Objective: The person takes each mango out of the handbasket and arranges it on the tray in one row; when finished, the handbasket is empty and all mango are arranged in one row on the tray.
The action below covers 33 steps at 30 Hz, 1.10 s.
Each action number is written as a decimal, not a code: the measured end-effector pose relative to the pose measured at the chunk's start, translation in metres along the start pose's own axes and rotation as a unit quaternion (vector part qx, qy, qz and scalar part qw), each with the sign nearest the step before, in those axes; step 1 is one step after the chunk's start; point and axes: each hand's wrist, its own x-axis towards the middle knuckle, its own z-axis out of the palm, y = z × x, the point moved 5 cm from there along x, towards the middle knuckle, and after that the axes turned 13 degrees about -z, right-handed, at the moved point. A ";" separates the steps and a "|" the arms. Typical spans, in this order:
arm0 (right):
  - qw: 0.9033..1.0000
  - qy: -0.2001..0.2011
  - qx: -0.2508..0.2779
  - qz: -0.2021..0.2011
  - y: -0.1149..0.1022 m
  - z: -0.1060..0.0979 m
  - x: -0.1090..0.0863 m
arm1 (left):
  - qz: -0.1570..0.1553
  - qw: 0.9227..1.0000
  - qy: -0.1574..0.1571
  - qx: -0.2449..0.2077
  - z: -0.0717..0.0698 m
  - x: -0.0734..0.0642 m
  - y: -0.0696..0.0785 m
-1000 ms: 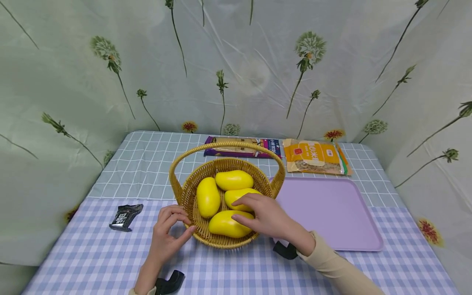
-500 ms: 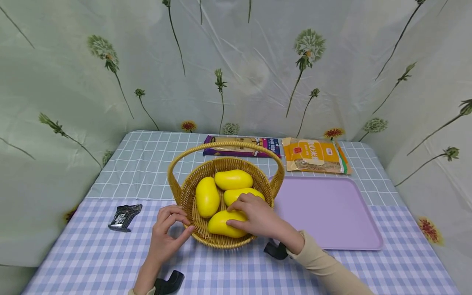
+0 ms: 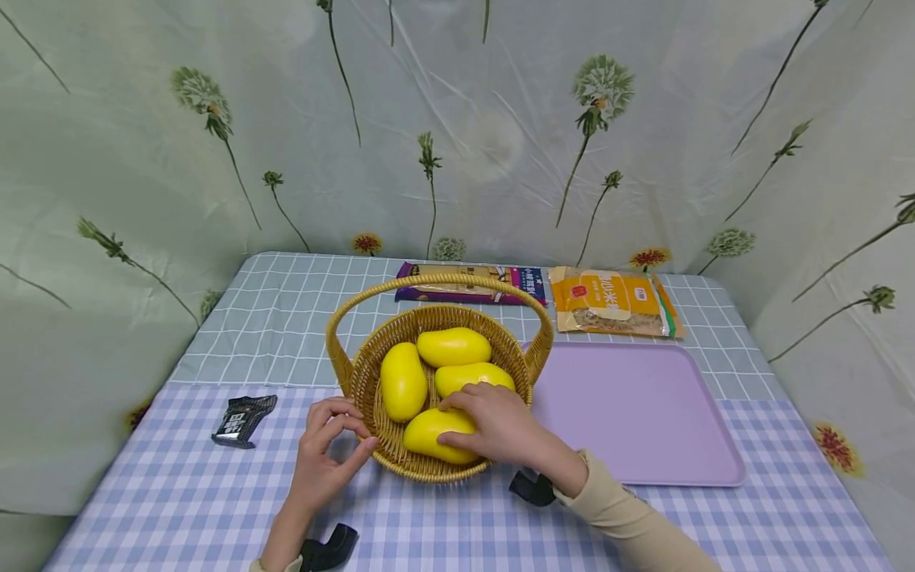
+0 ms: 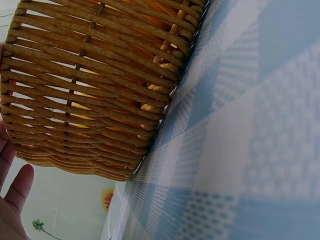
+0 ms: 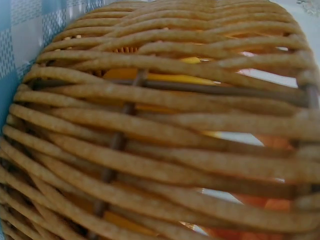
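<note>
A wicker basket (image 3: 443, 474) with a tall arched handle stands on the checked cloth, with several yellow mangoes inside. My right hand (image 3: 495, 425) reaches in over the near right rim and grips the nearest mango (image 3: 432, 435), thumb on its near side and fingers over the top. Another mango (image 3: 403, 383) lies at the left in the basket. At the left rim, my left hand (image 3: 325, 449) pinches the edge between fingers and thumb. The woven wall (image 4: 85, 85) fills much of the left wrist view. In the right wrist view the basket's weave (image 5: 165, 120) hides that hand.
A purple tray (image 3: 629, 413) lies right of the basket, partly behind its rim. Along the back are a purple food packet (image 3: 529, 282) and an orange packet (image 3: 615, 306). A small black wrapper (image 3: 244, 421) lies at the left.
My right hand has moved slightly left and lower, closing its fingers over the nearest mango. My left hand stays at the basket rim.
</note>
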 end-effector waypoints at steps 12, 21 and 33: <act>0.998 -0.020 0.046 0.022 0.005 0.001 0.003 | 0.004 1.000 -0.001 0.012 0.000 0.002 0.002; 0.995 -0.061 0.068 0.031 0.009 0.008 0.004 | 0.008 1.000 -0.002 0.016 0.000 0.001 0.000; 0.997 -0.038 0.068 0.027 0.007 0.009 0.003 | 0.008 1.000 -0.002 0.023 0.001 0.002 0.001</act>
